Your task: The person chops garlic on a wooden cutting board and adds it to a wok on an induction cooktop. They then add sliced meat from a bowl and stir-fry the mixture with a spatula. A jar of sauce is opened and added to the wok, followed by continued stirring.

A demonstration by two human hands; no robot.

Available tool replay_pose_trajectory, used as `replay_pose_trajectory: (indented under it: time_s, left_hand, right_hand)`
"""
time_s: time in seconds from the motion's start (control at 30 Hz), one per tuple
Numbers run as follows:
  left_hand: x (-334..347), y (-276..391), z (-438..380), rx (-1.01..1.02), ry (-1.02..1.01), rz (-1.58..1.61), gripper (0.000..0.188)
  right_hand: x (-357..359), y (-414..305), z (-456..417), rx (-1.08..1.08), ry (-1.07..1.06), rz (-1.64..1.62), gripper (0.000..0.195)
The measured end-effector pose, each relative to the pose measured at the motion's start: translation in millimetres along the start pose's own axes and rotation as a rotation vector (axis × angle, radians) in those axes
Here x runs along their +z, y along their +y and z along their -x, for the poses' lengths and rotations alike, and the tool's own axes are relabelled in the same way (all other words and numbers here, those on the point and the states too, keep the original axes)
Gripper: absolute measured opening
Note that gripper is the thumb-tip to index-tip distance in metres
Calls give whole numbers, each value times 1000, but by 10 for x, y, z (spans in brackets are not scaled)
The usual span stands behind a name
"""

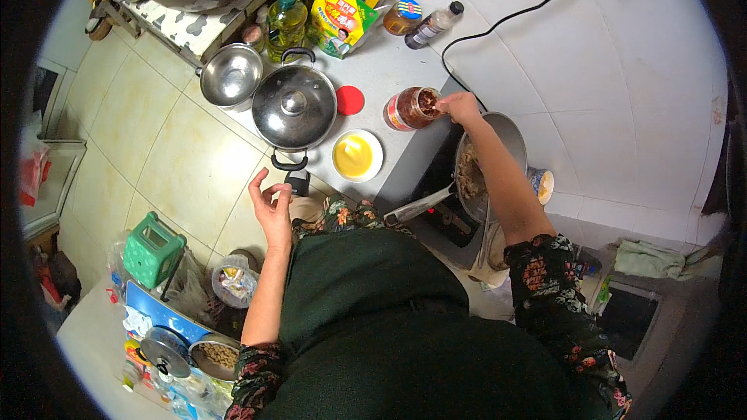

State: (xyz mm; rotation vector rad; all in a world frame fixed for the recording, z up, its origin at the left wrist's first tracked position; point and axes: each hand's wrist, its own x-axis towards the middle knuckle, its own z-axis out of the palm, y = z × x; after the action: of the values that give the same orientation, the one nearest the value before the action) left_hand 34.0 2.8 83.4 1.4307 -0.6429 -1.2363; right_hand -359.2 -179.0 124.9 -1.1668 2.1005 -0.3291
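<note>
My right hand (459,108) is at the mouth of a glass jar (408,109) of dark red chili sauce, its fingers pinched on a small utensil, of which only a bit shows. Beneath my right forearm, a wok (506,131) with browned food (468,174) stands on the cooktop. My left hand (272,204) hangs in the air with bent fingers and holds nothing, just below the lidded pot (295,106). Between the pot and the jar lie a red lid (350,100) and a white bowl (357,156) of yellow liquid.
A steel pan (231,76) stands left of the pot. Behind are an oil bottle (286,26), a yellow-green pouch (340,20), a honey-coloured jar (401,16) and a dark bottle (434,25). The wok's handle (419,205) points towards my body. A black cable (513,14) runs behind the cooktop.
</note>
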Motion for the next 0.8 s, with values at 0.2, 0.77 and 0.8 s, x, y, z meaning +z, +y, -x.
replay_pose_trajectory:
  time_s: [0.2, 0.77, 0.8]
  left_hand:
    - [100, 91, -26, 14, -36, -6, 47]
    - [140, 166, 84, 106, -29, -172, 46]
    - [127, 137, 78, 110, -43, -179, 46]
  right_hand:
    - [-66, 232, 208, 277, -3, -603, 7]
    - [54, 567, 593, 70, 135, -949, 7]
    - [42, 566, 640, 48, 130, -967, 6]
